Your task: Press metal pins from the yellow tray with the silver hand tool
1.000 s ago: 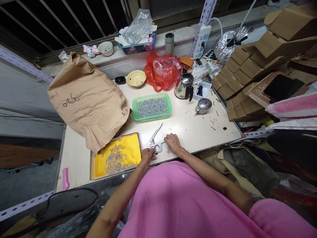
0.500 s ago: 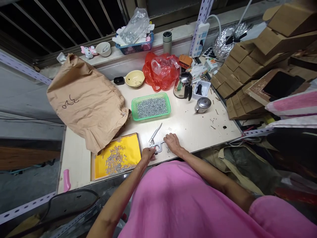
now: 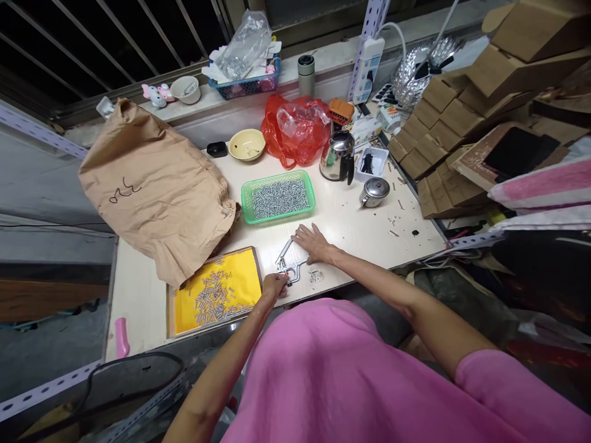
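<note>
A metal hand plier-like tool (image 3: 290, 272) with a spring lies near the table's front edge, its two long handles spread apart. My right hand (image 3: 316, 244) reaches across the handles, fingers on the upper one and thumb by the lower one. At the tool's jaw end, my left hand (image 3: 275, 286) is closed in a pinch; what its fingertips hold is too small to make out, with a bit of red beside them. Small clear pieces (image 3: 316, 277) lie below my right hand. A yellow tray (image 3: 249, 274) with many small metal pins is left of my left hand.
Behind the tool stands a green basket (image 3: 246, 203) full of metal pins. A large brown paper bag (image 3: 161, 197) leans at left. Further back are a yellow bowl (image 3: 247, 145), a red plastic bag (image 3: 281, 138), a kettle (image 3: 335, 163) and a metal pot (image 3: 375, 192). Cardboard boxes (image 3: 443, 123) are stacked at right.
My right hand has moved up and left from the lower handle, its fingers stretching to the upper handle. My left hand stays at the jaw end. The camera view has shifted slightly.
</note>
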The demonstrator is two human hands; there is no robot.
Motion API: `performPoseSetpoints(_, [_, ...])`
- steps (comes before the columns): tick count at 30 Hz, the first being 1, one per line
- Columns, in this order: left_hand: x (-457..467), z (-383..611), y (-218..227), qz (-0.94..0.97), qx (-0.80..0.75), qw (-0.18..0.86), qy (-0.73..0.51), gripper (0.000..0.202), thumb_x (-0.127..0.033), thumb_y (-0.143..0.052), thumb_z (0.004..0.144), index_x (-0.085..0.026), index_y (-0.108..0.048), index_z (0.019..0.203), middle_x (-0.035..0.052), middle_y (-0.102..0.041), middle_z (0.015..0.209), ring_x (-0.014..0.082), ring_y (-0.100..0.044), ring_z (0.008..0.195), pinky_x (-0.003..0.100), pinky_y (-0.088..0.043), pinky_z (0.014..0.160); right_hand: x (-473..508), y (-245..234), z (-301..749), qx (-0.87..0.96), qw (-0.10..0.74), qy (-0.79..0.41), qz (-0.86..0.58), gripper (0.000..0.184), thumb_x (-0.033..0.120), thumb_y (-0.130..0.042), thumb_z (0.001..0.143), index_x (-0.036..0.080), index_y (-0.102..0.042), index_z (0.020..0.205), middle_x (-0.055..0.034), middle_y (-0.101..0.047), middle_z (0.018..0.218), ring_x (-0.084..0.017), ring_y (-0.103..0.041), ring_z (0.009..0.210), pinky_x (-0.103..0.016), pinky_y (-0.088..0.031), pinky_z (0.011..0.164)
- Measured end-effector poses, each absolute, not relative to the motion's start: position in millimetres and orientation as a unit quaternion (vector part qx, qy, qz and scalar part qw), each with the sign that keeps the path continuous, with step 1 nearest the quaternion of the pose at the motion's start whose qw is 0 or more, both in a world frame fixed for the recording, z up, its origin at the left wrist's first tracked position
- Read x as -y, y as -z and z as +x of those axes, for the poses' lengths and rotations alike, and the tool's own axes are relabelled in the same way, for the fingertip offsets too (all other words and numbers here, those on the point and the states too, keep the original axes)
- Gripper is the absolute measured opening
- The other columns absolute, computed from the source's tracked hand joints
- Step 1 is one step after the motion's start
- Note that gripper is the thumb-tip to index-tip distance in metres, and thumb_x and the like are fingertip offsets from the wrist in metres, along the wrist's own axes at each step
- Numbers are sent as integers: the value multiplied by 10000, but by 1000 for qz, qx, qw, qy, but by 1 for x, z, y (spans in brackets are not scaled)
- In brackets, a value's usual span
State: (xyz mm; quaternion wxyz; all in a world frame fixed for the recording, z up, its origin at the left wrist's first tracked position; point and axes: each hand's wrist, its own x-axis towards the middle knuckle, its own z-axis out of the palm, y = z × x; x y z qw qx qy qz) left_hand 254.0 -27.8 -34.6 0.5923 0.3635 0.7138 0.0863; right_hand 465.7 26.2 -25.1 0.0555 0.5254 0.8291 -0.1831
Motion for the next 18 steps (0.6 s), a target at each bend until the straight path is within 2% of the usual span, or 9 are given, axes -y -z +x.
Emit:
performPoseSetpoints(5, [29,253,36,357,-702,609,-93,292,-290,-714,697,-170,-478,573,-79,-406,396,46,-357,337,180,-362,394,-29,27,468,-839,67,178,510,1051,377,-838,580,154,-319,1466,-163,-218,1566,-380,-76,1437,-612,-95,1121])
performPoseSetpoints(8, [30,252,36,353,-699,615,-93,291,-297,-703,708,-173,-472,581,-82,-397,390,45,-341,329,179,-338,384,-31,23,465,-848,73,170,497,1060,340,-842,575,129,-308,1465,-178,-301,1525,-367,-135,1424,-596,-111,1125])
performPoseSetpoints(12, [31,252,33,351,-708,607,-87,274,-298,-693,719,-168,-484,599,-87,-388,386,42,-334,325,180,-349,389,-29,15,460,-850,71,154,499,1024,324,-835,593,86,-320,1446,-203,-433,1417,-346,-319,1327,-582,-156,1121])
performPoseSetpoints(15, [32,255,30,352,-718,595,-86,256,-297,-690,722,-162,-505,607,-88,-392,395,47,-350,339,197,-401,420,-25,12,459,-850,80,140,501,949,341,-817,629,80,-360,1419,-196,-483,1354,-327,-422,1219,-580,-185,1114])
performPoseSetpoints(18, [33,257,28,353,-737,569,-90,211,-283,-677,729,-150,-549,628,-78,-415,416,59,-384,363,211,-432,449,-21,14,460,-856,85,125,495,795,358,-793,679,79,-458,1342,-186,-529,1285,-320,-456,1159,-570,-215,1107])
